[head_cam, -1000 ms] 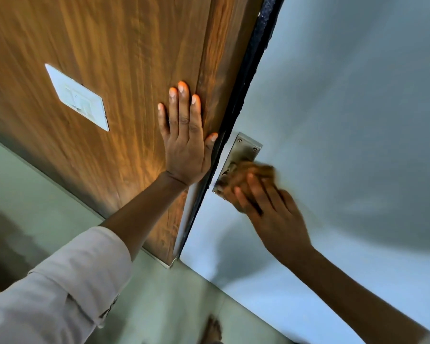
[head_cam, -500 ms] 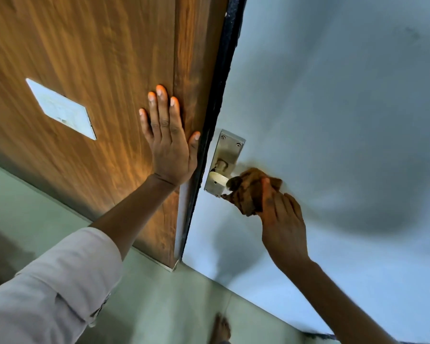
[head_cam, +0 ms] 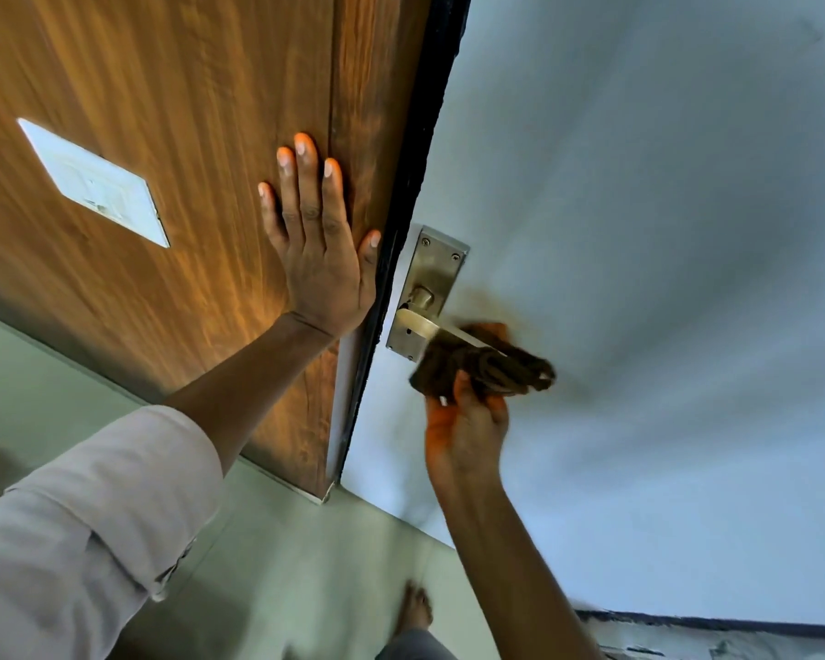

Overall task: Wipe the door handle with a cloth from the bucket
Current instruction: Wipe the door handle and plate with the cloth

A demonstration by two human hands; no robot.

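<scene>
While the left hand (head_cam: 317,259) lies flat and open against the wooden panel just beside the door handle (head_cam: 437,328), holding nothing, the right hand (head_cam: 465,433) is closed around a bunched brown cloth (head_cam: 477,366) wrapped on the lever's outer end. Wiping looks to be under way; next, the cloth likely needs drawing toward the backplate (head_cam: 437,269), the bare part.

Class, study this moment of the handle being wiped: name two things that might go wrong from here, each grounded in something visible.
1. The brown cloth is bunched around the outer end of the lever handle in the right hand; it might slip off the tip, leaving the base and backplate unwiped.
2. The left hand presses flat beside the door edge; if the door swings, its thumb could be pinched.
</scene>
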